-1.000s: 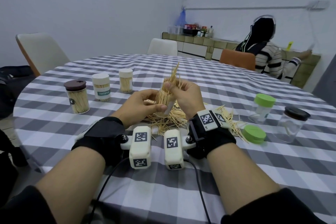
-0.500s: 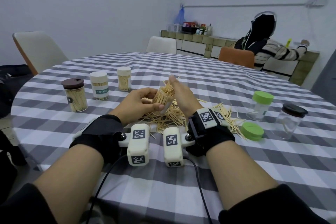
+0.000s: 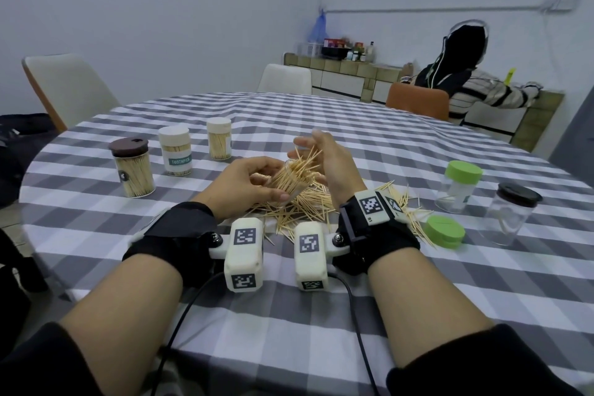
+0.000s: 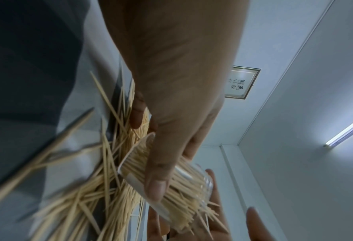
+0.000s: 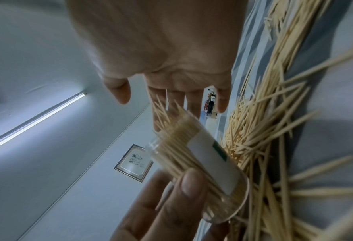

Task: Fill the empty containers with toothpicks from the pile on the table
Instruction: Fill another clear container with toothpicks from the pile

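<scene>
**A:** What's different from a second ago?

**B:** The right hand (image 3: 324,167) was pinching a tall bundle upright over the jar. Now its fingers (image 5: 192,99) are spread straight and hold nothing; the palm sits against the fanned tips sticking out of the mouth.

**A:** And the jar?

**B:** The clear container (image 3: 287,185) is tilted, just above the pile of toothpicks (image 3: 302,212) on the desk (image 3: 289,315). The left hand (image 3: 247,185) grips it, thumb across the label.

**A:** So that bundle went in?

**B:** Looks so. The jar seems nearly full, but the sticks splay unevenly, so I'd guess they need tapping level before the green lid (image 3: 445,231) goes on.

**A:** The rest?

**B:** Three filled jars (image 3: 175,154) stand capped at left; two empty containers (image 3: 482,196) wait at right.
</scene>
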